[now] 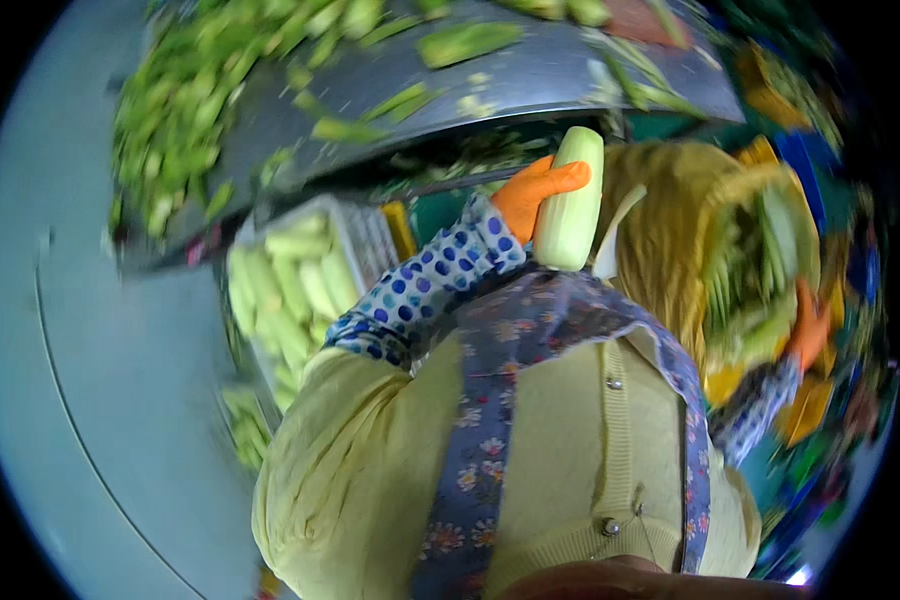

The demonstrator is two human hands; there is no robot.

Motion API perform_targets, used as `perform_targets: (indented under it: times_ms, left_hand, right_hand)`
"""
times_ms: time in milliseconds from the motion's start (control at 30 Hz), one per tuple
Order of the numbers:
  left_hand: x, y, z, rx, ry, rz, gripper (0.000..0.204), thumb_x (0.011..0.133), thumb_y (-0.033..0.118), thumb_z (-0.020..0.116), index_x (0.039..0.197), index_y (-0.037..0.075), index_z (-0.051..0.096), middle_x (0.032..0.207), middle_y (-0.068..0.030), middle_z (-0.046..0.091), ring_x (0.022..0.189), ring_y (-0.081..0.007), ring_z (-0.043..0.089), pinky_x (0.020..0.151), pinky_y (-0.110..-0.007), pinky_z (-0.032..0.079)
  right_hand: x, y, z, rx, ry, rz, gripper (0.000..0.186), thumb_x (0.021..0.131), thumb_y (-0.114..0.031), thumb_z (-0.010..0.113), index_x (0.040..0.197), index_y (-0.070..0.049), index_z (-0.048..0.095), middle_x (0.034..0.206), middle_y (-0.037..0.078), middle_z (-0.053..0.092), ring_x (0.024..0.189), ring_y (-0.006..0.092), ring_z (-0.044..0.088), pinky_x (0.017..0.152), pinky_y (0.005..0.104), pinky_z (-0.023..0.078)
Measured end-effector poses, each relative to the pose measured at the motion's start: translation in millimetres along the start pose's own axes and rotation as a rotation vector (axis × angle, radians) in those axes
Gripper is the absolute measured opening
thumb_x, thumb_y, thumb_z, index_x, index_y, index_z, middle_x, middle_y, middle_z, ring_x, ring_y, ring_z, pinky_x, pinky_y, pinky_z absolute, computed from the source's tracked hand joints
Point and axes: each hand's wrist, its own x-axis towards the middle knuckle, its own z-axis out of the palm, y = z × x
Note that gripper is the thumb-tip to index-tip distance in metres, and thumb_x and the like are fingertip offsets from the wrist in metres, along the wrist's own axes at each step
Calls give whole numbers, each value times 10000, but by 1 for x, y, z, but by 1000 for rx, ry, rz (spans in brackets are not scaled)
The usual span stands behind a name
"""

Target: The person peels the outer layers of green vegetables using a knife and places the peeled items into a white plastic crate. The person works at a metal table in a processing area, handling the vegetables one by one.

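In an orange glove, my left hand is closed round a peeled gourd, pale green and thick, held upright in front of my apron. My right hand, also gloved in orange, is at the right side of a yellow sack. Its fingers look apart, though they are blurred, and whether they touch the sack's rim is unclear. Inside the sack's wide mouth lie several long green gourds, some darker and striped.
A metal table strewn with green peelings stands ahead. Left of me, a pale crate is heaped with peeled gourds. Yellow crates and blue ones crowd the blurred right side. Grey floor lies at far left.
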Motion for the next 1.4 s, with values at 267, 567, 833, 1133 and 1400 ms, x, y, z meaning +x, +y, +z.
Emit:
perform_targets:
  times_ms: [267,567,833,1133,1400]
  left_hand:
    - [-219,-25,-126,726,1169,567,894,837,318,863,1542,11,407,1314,-148,652,1161,-228,653,990,-343,523]
    - [-525,-113,-261,1241,2079,-265,956,829,362,791,1597,57,309,1466,-241,549,1387,-393,499,1142,-456,416]
    - [-587,-111,-376,1180,2072,-636,724,964,410,607,1558,63,383,1532,-208,501,1390,-388,504,1158,-470,401]
    - [-344,106,-228,1612,1534,894,404,965,149,647,1330,-23,629,1363,-272,624,1315,-426,560,1143,-490,418]
    - [41,323,-225,1580,1067,394,747,910,461,703,1436,-32,508,1417,-321,550,1325,-455,533,1119,-488,433]
  right_hand:
    - [-53,-148,125,455,-185,-1049,338,999,30,618,1336,56,623,1352,140,666,1232,224,621,1051,342,475]
    - [-215,-285,212,518,-606,-1394,329,952,-4,706,1278,-46,686,1282,85,705,1168,189,648,991,309,511]
    - [-289,-310,230,398,-705,-1278,306,934,-26,725,1234,-83,731,1214,79,718,1087,179,663,927,312,532]
    - [-271,-309,230,325,-719,-1136,369,844,-105,801,1202,-95,714,1167,103,714,1010,265,719,862,352,575]
    - [-277,-287,226,224,-711,-955,347,819,-202,825,1142,-119,730,1105,107,718,988,311,711,838,380,581]
